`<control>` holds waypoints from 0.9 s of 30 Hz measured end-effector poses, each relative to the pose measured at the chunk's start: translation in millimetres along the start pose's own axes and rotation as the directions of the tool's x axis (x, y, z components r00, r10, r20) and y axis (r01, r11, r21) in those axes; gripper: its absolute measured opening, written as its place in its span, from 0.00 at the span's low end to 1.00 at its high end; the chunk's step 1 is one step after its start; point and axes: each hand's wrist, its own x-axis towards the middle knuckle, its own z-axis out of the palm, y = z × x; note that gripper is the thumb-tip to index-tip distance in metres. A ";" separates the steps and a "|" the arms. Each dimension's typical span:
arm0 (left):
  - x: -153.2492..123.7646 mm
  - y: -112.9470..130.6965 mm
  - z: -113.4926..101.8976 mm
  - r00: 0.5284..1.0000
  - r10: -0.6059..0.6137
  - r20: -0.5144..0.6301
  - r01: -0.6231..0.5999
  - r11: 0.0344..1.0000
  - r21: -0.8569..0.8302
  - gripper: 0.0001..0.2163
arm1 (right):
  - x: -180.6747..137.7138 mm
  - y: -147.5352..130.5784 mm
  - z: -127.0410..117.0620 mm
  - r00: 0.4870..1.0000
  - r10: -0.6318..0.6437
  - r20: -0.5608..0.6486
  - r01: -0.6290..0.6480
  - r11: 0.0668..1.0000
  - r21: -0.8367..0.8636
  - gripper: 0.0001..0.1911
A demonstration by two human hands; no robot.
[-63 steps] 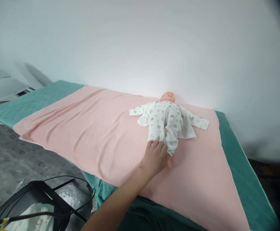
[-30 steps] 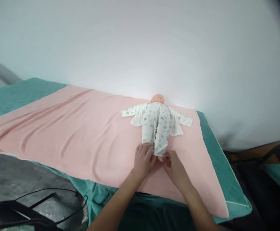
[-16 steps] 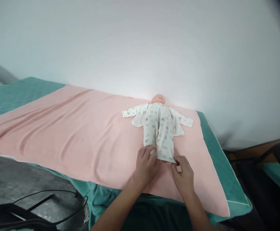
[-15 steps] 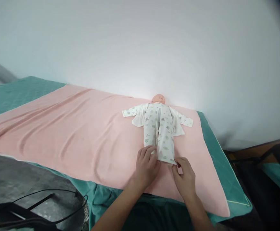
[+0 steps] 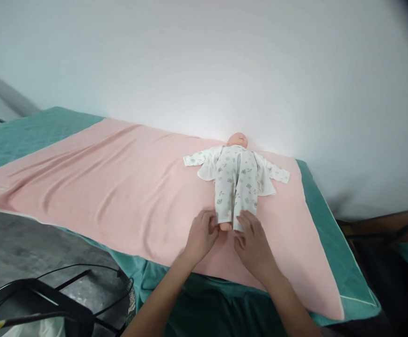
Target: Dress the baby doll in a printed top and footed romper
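Observation:
A baby doll (image 5: 237,139) lies on its back on a pink blanket (image 5: 127,187), its head by the wall. It has on a white printed baby jacket (image 5: 267,175), spread at the sides, and matching baby trousers (image 5: 225,182). One foot shows below the left-hand cuff; the other foot is hidden. My left hand (image 5: 201,236) is closed at the outer edge of that cuff, fingers curled against the cloth. My right hand (image 5: 255,243) bends over the other cuff, fingertips touching the cloth, with the thumb apart below them.
Under the blanket is a green padded bed (image 5: 60,124), pushed against a pale wall (image 5: 190,61). Dark green cloth hangs down the near side. A black chair (image 5: 32,304) stands on the grey floor at lower left, and dark furniture (image 5: 386,252) at the right.
My right hand has let go of the right-hand cuff's outer corner and moved left over that cuff. My left hand has shifted left, uncovering the foot. The view has moved slightly.

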 end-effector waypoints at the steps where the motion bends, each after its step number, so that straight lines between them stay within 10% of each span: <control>1: 4.2 -1.4 1.4 0.999 -0.021 0.024 0.020 1.000 0.023 0.12 | 8.1 -4.3 3.9 0.999 -0.039 0.017 0.039 0.999 -0.030 0.28; 8: 12.8 -0.9 2.7 0.985 -0.170 0.021 0.170 0.985 -0.014 0.01 | 44.1 -12.8 24.0 0.997 0.013 -0.073 -0.024 0.987 -0.162 0.06; 18: -7.7 27.4 -36.0 0.996 -0.080 0.044 0.086 0.983 -0.162 0.03 | 24.2 -12.8 11.3 0.969 -0.007 -0.247 0.048 0.986 0.157 0.07; 24: 8.8 -5.4 -36.9 0.972 0.022 0.233 0.045 0.959 -0.278 0.07 | 18.8 13.5 2.8 0.976 0.074 -0.204 -0.013 0.959 0.285 0.09; 27: 39.3 -30.4 -26.1 0.996 0.032 0.086 -0.014 0.978 -0.206 0.12 | 43.0 50.0 -1.4 0.917 0.279 -0.285 -0.165 0.917 0.364 0.13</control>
